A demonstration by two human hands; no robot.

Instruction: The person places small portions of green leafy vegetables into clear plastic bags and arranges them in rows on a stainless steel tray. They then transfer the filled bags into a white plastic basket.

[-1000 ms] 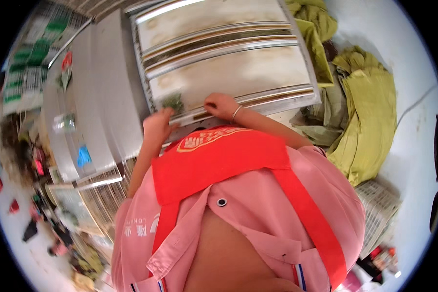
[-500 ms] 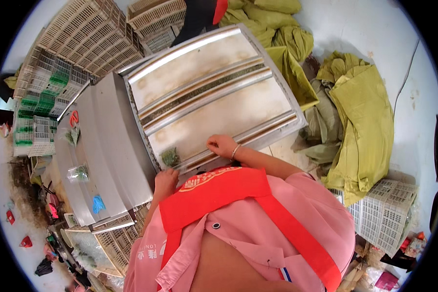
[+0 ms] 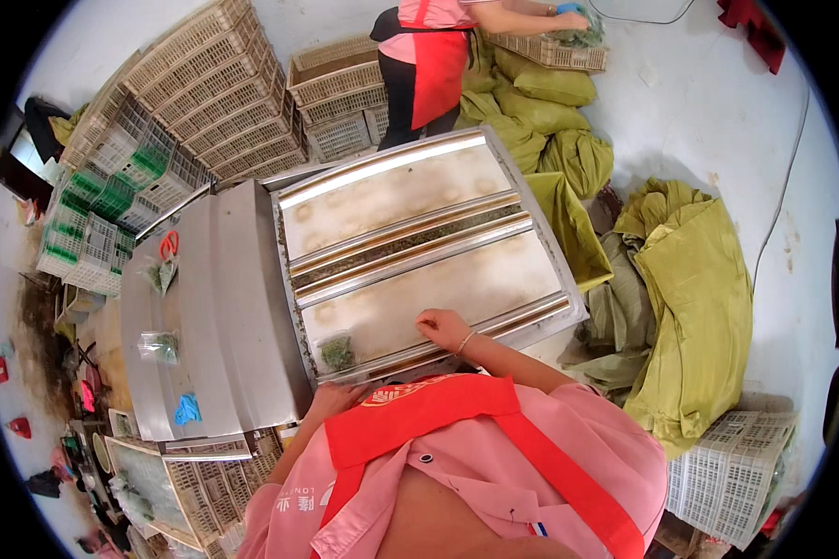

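Note:
My left hand [image 3: 336, 399] is at the near edge of the steel machine top [image 3: 419, 279], just below a small clear bag of dried green leaves [image 3: 336, 350]; its fingers are indistinct. My right hand [image 3: 440, 328], bracelet at the wrist, rests on the stained white plate right of the bag, fingers curled; whether anything is in them is hidden. On the steel side surface [image 3: 233, 307] at left lie red-handled scissors [image 3: 168, 244], two more small bags [image 3: 158, 346] and a blue glove [image 3: 185, 407].
A co-worker [image 3: 429, 65] stands beyond the machine, hands over a crate of greens [image 3: 541, 51]. Stacked crates [image 3: 210, 93] fill the back left. Yellow-green sacks [image 3: 680, 298] and a yellow bin [image 3: 573, 224] are at right, a crate [image 3: 727, 475] lower right.
My view has tilted up, so the machine and hands appear lower and the co-worker shows. My left hand has dropped back slightly from the bag; my right hand stays curled on the plate.

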